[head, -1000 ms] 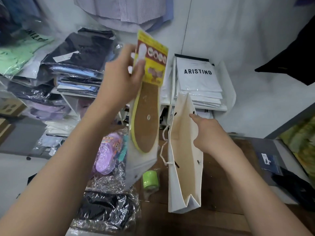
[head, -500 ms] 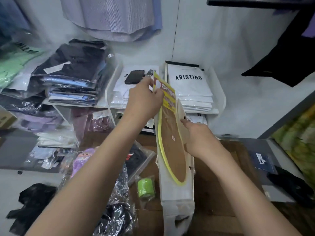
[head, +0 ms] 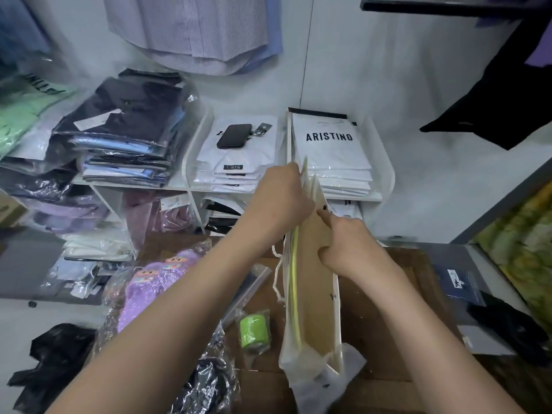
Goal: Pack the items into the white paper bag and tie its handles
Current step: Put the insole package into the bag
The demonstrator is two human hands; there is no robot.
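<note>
The white paper bag (head: 337, 312) stands upright on the brown table (head: 373, 318), its mouth open. A pack of shoe insoles (head: 295, 282), yellow-edged, sits deep inside the bag along its left wall. My left hand (head: 280, 195) pinches the top of the pack at the bag's far rim. My right hand (head: 349, 246) grips the bag's right wall, index finger pointing along the rim. A cord handle (head: 277, 276) hangs outside on the left. A green tape roll (head: 252, 327) in plastic lies just left of the bag.
Purple slippers (head: 152, 282) in crinkly plastic and a black wrapped item (head: 206, 383) lie at the table's left. White shelves (head: 382, 174) behind hold stacked packed shirts and a black phone (head: 234, 135). A dark blue packet (head: 460, 282) lies to the right.
The insole pack has gone from held high beside the bag to lowered deep inside it. My left hand came down to the bag's rim with it. My right hand kept hold of the bag's wall.
</note>
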